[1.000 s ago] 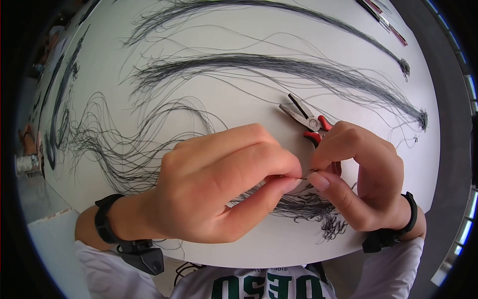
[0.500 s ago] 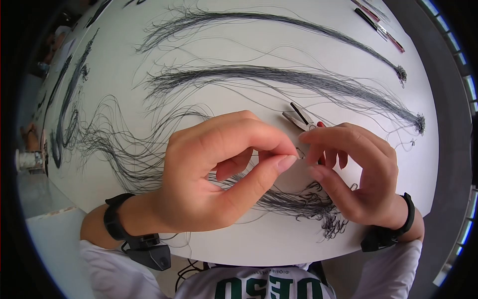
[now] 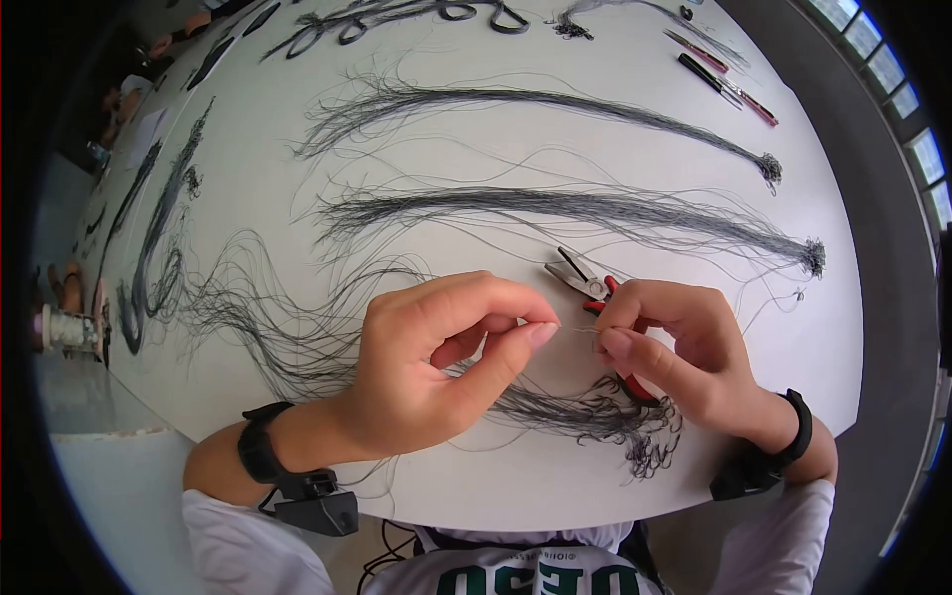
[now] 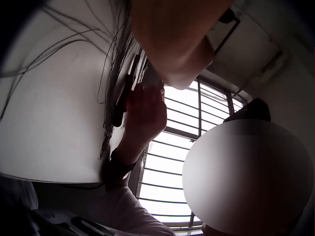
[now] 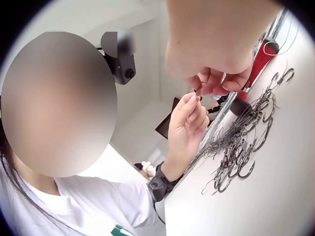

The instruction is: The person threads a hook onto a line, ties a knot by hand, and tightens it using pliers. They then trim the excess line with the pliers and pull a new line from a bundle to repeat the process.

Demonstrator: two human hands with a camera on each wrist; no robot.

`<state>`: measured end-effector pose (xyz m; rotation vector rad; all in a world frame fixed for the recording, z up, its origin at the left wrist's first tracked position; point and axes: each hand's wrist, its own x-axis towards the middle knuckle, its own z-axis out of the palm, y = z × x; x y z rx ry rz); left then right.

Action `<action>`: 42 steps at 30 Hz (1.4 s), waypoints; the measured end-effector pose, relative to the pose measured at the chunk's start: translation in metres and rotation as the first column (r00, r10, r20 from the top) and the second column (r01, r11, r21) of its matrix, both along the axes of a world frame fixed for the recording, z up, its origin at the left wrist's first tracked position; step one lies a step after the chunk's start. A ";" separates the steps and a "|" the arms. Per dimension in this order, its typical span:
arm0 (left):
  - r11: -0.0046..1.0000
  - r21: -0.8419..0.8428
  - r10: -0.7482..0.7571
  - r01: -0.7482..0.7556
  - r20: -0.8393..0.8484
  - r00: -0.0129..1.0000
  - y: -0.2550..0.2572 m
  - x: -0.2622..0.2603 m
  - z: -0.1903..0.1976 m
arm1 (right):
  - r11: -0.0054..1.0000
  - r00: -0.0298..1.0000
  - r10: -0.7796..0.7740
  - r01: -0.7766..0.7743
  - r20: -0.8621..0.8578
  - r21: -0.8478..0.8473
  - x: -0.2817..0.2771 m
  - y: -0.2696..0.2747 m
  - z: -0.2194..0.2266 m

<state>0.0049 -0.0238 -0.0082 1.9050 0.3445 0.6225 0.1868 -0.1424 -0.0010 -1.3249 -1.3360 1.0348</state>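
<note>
My left hand [image 3: 421, 362] pinches with thumb and forefinger above the table. Facing it, my right hand [image 3: 679, 347] also has its thumb and forefinger together. A thin fishing line [image 3: 579, 329] spans the small gap between both sets of fingertips; what lies inside the pinches is hidden. Below the hands lies a bundle of dark lines with fish hooks [image 3: 650, 446] at its right end; the right wrist view shows the hooks [image 5: 243, 160] close up. Pliers with red handles [image 3: 595, 288] lie partly under my right hand, jaws pointing up and left.
Two long bundles of dark line [image 3: 535, 97] [image 3: 555, 205] stretch across the white table [image 3: 476, 496]. Pen-like tools [image 3: 729, 84] lie at the far right. More bundles [image 3: 164, 228] line the left side, near a spool [image 3: 69, 329].
The fingertips of both hands have drawn slightly apart, with line now showing between them. The right fingers parted, then closed into a pinch again. The head view has shifted, showing more far table.
</note>
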 end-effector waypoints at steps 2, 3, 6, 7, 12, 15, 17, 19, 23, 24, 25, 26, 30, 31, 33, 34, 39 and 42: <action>0.998 0.060 0.005 -0.006 0.018 1.000 -0.001 0.002 0.005 | 0.996 0.998 0.019 -0.025 -0.068 -0.085 0.002 0.000 0.003; 0.994 0.111 0.006 -0.009 0.027 1.000 -0.002 0.002 0.007 | 0.987 0.986 0.010 -0.036 -0.168 -0.156 0.002 0.000 0.004; 0.992 0.120 0.037 -0.044 0.055 0.998 -0.005 0.002 0.003 | 0.966 0.953 0.002 -0.081 -0.303 -0.246 0.005 0.000 0.006; 0.992 0.122 0.036 -0.043 0.056 0.998 -0.005 0.002 0.003 | 0.957 0.940 0.011 -0.108 -0.341 -0.268 0.006 0.000 0.006; 0.996 -0.090 0.018 -0.016 0.023 1.000 -0.008 0.003 0.001 | 0.960 0.945 0.016 -0.106 -0.327 -0.260 0.005 -0.001 0.007; 0.993 -0.121 -0.031 0.012 -0.155 0.987 -0.005 0.000 0.008 | 0.983 0.967 0.022 -0.067 -0.252 -0.171 0.002 -0.002 0.002; 0.994 -0.105 -0.029 0.013 -0.149 0.988 -0.005 -0.001 0.007 | 0.994 0.976 0.030 -0.053 -0.214 -0.100 0.001 -0.002 0.003; 0.996 -0.090 -0.025 0.012 -0.146 0.989 -0.003 -0.001 0.005 | 0.977 0.984 0.020 -0.057 -0.175 -0.207 0.000 -0.001 0.013; 0.997 -0.068 -0.034 0.029 -0.063 0.997 0.002 -0.001 -0.003 | 0.991 0.994 0.061 -0.070 -0.087 -0.116 -0.003 -0.002 0.006; 1.000 -0.026 -0.013 0.012 -0.053 0.999 0.003 -0.001 -0.005 | 0.989 0.995 0.093 -0.096 -0.034 -0.108 -0.005 -0.001 0.009; 1.000 -0.030 -0.005 0.003 -0.056 0.998 0.002 0.000 -0.005 | 0.987 0.992 0.126 -0.124 0.019 -0.102 -0.007 -0.001 0.012; 0.999 -0.032 0.028 -0.030 -0.049 0.998 0.000 0.001 -0.004 | 0.986 0.991 0.135 -0.133 0.015 -0.105 -0.009 -0.001 0.014; 0.991 0.111 0.077 -0.077 0.001 0.997 -0.002 0.004 0.001 | 0.975 0.979 0.203 -0.198 0.033 -0.102 -0.016 -0.001 0.014; 0.991 0.105 0.085 -0.085 -0.002 0.996 -0.001 0.005 0.000 | 0.973 0.979 0.202 -0.197 0.023 -0.123 -0.018 -0.001 0.015; 0.940 0.320 0.085 -0.119 0.121 0.989 -0.001 0.007 -0.001 | 0.967 0.978 0.208 -0.204 0.011 -0.150 -0.021 0.000 0.016; 0.941 0.315 0.093 -0.126 0.118 0.989 0.000 0.008 -0.001 | 0.961 0.977 0.214 -0.212 -0.006 -0.180 -0.021 0.001 0.016; 0.887 0.438 0.077 -0.147 0.173 0.982 0.001 0.007 -0.001 | 0.941 0.977 0.192 -0.210 -0.092 -0.266 -0.023 0.000 0.012; 0.901 0.415 0.062 -0.127 0.166 0.984 0.000 0.009 0.002 | 0.937 0.976 0.180 -0.207 -0.121 -0.282 -0.023 0.000 0.014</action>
